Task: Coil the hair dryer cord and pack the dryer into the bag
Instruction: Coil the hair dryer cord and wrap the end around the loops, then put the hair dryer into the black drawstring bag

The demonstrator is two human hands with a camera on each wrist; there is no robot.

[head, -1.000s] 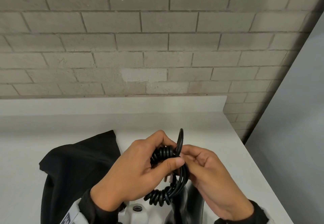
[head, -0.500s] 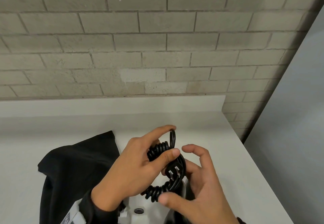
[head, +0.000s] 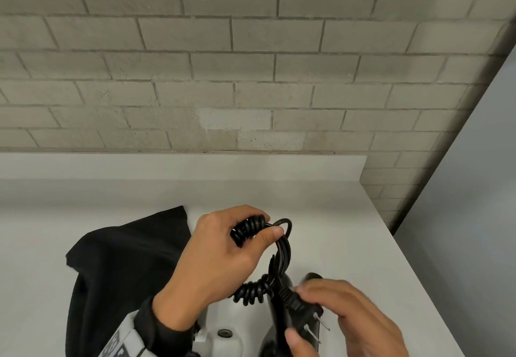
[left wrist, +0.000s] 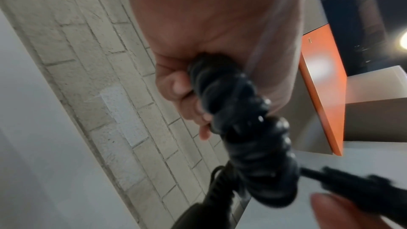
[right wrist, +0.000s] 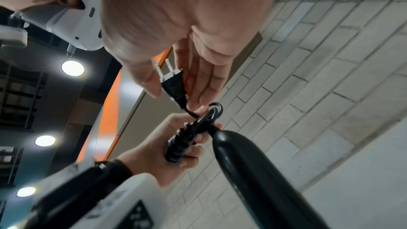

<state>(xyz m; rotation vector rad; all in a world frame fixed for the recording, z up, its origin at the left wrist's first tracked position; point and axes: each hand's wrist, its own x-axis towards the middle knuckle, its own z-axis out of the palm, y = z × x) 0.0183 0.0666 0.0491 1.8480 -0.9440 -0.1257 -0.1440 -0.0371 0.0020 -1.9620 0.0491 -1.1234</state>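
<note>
White counter under a grey block wall: nearest, the right hand pinches the plug between thumb and fingers; beyond, the left hand clamps the mostly gathered cord above the dryer. Farther left lies the black bag, apparently not yet packed.

Bare utility-style room: painted block wall, plain white counter, ceiling spotlights.
</note>
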